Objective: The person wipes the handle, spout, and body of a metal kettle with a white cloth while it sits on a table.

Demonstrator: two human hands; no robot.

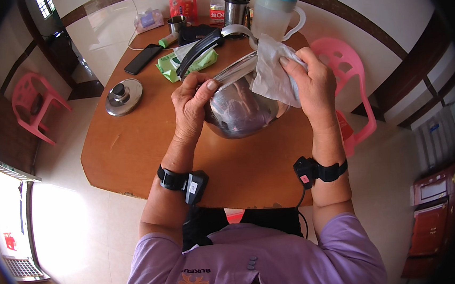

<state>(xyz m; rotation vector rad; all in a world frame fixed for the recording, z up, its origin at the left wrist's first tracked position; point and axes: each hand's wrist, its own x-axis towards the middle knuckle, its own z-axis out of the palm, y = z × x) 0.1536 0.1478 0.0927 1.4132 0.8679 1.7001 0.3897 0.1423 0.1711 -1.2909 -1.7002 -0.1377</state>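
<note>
A shiny stainless-steel kettle [245, 112] is tilted above the table, its black-gripped handle [200, 53] leaning away from me. My left hand [194, 100] grips its left side near the rim, thumb on top. In my right hand [314, 81] is a white wet wipe [272, 70], pressed against the kettle's right side and rim. The wipe covers that part of the metal, and the inside of the kettle cannot be seen. To the left, a round steel lid [132, 99] with a black knob lies on the wooden table [147, 144].
Behind the kettle lie a green wipes packet [167, 68] and a black smartphone [143, 59]. Farther back stand a steel cup [177, 24], a steel vacuum flask [236, 11] and a plastic pitcher [273, 16] with a blue lid. Pink plastic chairs [361, 83] flank the table.
</note>
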